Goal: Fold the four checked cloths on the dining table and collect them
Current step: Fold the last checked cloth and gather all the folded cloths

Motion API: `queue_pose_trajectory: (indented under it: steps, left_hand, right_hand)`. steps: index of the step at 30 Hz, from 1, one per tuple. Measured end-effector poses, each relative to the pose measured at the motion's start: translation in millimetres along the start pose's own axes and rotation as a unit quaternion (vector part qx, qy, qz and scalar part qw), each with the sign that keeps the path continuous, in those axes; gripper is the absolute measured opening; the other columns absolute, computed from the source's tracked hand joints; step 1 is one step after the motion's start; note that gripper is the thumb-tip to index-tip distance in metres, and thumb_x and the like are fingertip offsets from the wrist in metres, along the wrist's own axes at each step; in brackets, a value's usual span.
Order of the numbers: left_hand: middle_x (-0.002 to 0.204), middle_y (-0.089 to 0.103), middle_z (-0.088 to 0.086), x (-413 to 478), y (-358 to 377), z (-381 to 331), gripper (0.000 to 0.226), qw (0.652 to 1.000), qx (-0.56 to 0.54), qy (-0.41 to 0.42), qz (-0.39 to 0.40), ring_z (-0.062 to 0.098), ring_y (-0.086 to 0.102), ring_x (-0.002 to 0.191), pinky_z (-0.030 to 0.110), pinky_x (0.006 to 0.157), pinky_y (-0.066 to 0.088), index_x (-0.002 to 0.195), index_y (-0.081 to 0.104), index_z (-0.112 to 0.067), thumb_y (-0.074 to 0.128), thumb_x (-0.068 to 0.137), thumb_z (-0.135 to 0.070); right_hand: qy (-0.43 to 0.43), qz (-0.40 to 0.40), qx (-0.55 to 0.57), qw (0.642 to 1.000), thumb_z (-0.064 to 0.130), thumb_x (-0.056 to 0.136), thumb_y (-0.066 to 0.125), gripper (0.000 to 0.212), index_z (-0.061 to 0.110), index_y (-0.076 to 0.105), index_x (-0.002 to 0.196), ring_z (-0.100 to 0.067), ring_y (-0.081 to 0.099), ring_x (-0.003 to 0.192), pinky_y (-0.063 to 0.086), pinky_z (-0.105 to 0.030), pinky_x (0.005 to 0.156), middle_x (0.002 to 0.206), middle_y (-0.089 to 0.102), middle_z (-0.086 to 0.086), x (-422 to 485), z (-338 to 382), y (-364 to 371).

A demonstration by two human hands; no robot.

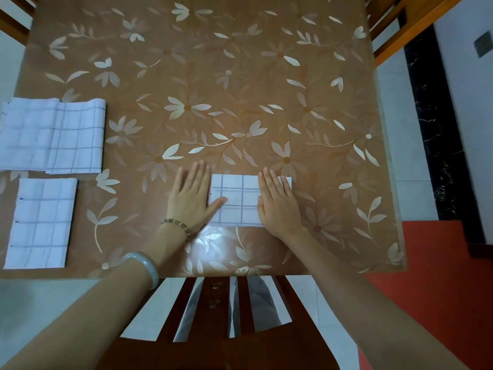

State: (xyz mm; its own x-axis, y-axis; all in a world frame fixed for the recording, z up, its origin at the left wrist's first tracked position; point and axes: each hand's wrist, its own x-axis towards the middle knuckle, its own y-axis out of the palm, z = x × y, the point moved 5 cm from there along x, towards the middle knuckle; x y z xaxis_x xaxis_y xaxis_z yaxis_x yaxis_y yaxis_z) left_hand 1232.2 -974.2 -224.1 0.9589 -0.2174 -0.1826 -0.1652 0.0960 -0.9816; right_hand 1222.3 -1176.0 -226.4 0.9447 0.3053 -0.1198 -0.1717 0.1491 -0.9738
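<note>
A small folded white checked cloth (238, 201) lies near the table's front edge. My left hand (190, 198) lies flat beside the cloth's left edge, thumb resting on it. My right hand (277, 202) presses flat on the cloth's right part, fingers straight. At the left edge of the table a larger, loosely folded checked cloth (53, 136) lies spread, its right flap overlapping the rest. Below it sits another folded checked cloth (41, 222), a neat upright rectangle.
The table (240, 89) has a brown floral cover under a glossy sheet. A wooden chair back (224, 316) stands right below the front edge. More chairs (394, 28) stand at the far corners. Red floor lies to the right.
</note>
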Motion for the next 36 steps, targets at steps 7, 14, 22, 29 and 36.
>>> queue_pose_trajectory:
  steps: [7,14,22,29,36]
  left_hand:
    - [0.153,0.029,0.015,11.1,-25.2,-79.5,0.065,0.983,-0.102,0.152,-0.021,0.027,0.027,0.142,0.043,0.115,0.012,0.146,0.027,-0.002,0.01,0.1,-0.045]
    - [0.156,0.026,0.006,9.0,8.1,-60.9,0.067,0.989,-0.067,0.128,0.031,0.02,0.022,0.144,0.048,0.117,0.009,0.149,0.022,-0.01,0.008,0.099,-0.052]
    - [0.154,0.012,0.008,-1.4,-11.1,-0.8,0.088,0.997,-0.038,0.056,-0.033,0.02,0.009,0.144,0.051,0.117,0.004,0.149,0.017,-0.006,0.015,0.089,-0.07]
    - [0.157,0.019,0.011,9.6,4.4,-47.5,0.092,0.982,0.018,0.182,0.041,0.022,0.017,0.146,0.052,0.116,0.011,0.15,0.019,-0.004,0.009,0.089,-0.072]
    - [0.158,0.016,0.008,9.2,8.9,-44.3,0.089,0.982,0.014,0.181,0.049,0.021,0.014,0.146,0.054,0.117,0.009,0.151,0.016,-0.006,0.006,0.09,-0.07]
  right_hand:
    - [0.004,0.009,0.001,1.0,0.027,0.095,0.027,0.056,-0.001,0.037,0.142,-0.026,0.033,0.14,0.021,-0.043,0.115,0.149,0.037,-0.017,-0.6,0.6,-0.8]
    - [-0.003,0.022,-0.02,1.0,0.027,0.096,0.023,0.056,-0.001,0.034,0.143,-0.028,0.031,0.141,0.024,-0.045,0.116,0.15,0.034,-0.018,0.4,-0.3,2.3]
    - [0.005,0.021,-0.011,1.0,0.025,0.095,0.025,0.056,0.0,0.035,0.144,-0.026,0.029,0.142,0.022,-0.044,0.117,0.151,0.034,-0.016,-0.6,-1.1,2.0]
    - [0.05,0.008,0.113,0.992,0.016,0.094,0.036,0.056,0.005,0.024,0.148,-0.022,0.006,0.147,-0.001,-0.038,0.12,0.158,0.015,-0.011,6.9,4.8,-9.8]
    - [-0.007,0.043,0.096,0.994,0.043,0.096,0.005,0.064,0.01,0.007,0.151,-0.019,0.002,0.147,-0.001,-0.036,0.12,0.16,0.009,-0.009,13.1,42.1,4.4]
